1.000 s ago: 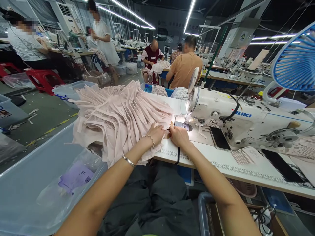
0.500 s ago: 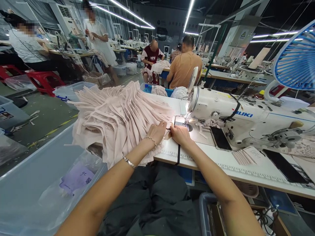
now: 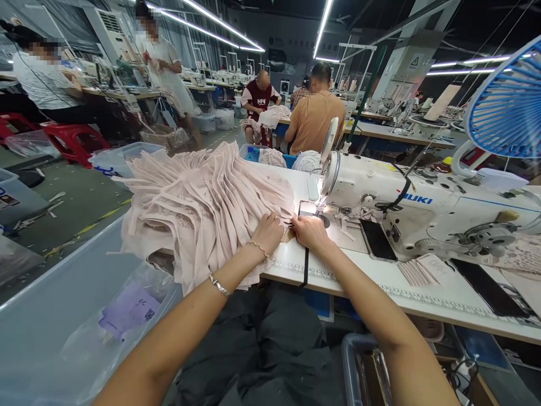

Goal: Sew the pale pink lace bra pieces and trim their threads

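A large pile of pale pink fabric pieces [image 3: 203,208] lies on the left of the white sewing table [image 3: 291,265] and hangs over its front edge. My left hand [image 3: 269,232], with a bracelet at the wrist, is closed on the pile's right edge. Close beside it, my right hand [image 3: 310,231] has its fingers pinched at the fabric's tip, in front of the needle area; what exactly it grips is too small to make out. The white sewing machine [image 3: 380,186] stands right of my hands with its lamp lit.
A phone [image 3: 377,239] and a stack of small fabric strips [image 3: 418,270] lie right of my hands. A blue fan [image 3: 505,107] stands at the right. A large plastic bin [image 3: 54,338] is at the lower left. Several people work beyond the table.
My left hand has shifted slightly down and left, and a small gap shows between the hands. My right hand has barely moved. The view has shifted slightly.
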The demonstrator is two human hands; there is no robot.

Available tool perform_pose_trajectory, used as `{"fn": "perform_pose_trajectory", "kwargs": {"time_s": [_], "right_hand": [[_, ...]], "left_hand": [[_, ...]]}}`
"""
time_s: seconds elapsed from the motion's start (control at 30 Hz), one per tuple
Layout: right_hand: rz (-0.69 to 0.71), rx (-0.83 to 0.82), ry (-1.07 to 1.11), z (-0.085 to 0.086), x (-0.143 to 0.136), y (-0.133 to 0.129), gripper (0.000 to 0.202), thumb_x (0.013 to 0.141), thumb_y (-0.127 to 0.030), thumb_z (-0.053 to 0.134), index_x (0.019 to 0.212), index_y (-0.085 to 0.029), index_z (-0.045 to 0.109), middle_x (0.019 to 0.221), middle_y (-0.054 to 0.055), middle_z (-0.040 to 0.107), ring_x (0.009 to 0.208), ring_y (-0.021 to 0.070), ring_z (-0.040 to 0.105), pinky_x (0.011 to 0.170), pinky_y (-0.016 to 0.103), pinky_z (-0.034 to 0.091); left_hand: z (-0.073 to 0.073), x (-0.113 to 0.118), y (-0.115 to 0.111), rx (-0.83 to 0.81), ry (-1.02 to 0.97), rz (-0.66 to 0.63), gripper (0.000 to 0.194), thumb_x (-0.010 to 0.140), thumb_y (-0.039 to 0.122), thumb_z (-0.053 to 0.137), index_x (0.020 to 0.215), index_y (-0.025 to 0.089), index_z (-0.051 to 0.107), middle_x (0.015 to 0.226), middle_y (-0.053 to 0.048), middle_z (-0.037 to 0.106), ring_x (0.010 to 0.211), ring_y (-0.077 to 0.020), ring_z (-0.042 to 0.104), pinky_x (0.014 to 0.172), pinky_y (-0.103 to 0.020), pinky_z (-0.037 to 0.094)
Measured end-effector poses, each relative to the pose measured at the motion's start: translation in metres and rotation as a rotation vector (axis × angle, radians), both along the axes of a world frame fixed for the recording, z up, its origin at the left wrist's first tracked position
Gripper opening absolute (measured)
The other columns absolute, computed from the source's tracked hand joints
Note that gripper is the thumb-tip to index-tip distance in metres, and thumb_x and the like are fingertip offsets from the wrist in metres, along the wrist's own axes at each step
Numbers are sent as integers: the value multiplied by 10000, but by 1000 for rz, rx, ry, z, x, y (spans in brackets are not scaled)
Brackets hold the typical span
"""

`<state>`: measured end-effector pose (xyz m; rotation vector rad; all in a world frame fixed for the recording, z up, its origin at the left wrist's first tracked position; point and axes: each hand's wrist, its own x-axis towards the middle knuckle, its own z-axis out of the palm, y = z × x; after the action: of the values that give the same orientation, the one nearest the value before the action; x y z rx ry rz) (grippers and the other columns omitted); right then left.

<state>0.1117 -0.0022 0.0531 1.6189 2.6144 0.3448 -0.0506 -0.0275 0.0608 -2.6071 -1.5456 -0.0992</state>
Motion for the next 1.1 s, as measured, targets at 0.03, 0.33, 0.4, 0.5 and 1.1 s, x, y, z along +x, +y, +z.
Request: {"fn": "perform_pose_trajectory", "kwargs": {"time_s": [0.03,0.33,0.4,0.5,1.1], "right_hand": [[1,-4,-1,-1,-2,0,294,959,-177,386,1110,-168,638,991,122,692,864,225,630,623,303,285],[-101,42,37,1,12,-3,309,974,-218,361,1056,-152,652,942,117,683,813,211,619,578,301,240],[-115,54,48,1,15,-4,290,960,-218,380,1035,-150,652,938,112,679,803,205,612,572,300,225],[-121,65,61,0,15,-5,281,955,-219,385,1026,-151,649,918,105,675,778,195,598,568,297,215],[-55,62,122,-4,18,-26,282,992,-314,398,1044,-168,634,883,80,662,755,186,574,569,298,204]], "left_hand": [[-1,0,3,7,-12,-5,327,930,50,406,976,112,724,1156,-179,673,1242,-296,519,989,-424,367],[-8,-4,13,-45,-74,17,298,857,50,483,1116,119,614,1106,-146,668,1000,-265,647,987,-471,374],[-9,-6,11,-36,-91,50,296,875,76,474,1144,116,590,1097,-151,658,1038,-278,630,972,-456,388],[-13,-8,14,-32,-99,119,365,884,137,505,1245,105,542,1188,-179,614,1142,-307,572,964,-429,405],[-16,-27,-16,11,-93,-34,221,898,109,515,914,171,726,1129,-165,671,1197,-327,516,965,-498,390]]}}
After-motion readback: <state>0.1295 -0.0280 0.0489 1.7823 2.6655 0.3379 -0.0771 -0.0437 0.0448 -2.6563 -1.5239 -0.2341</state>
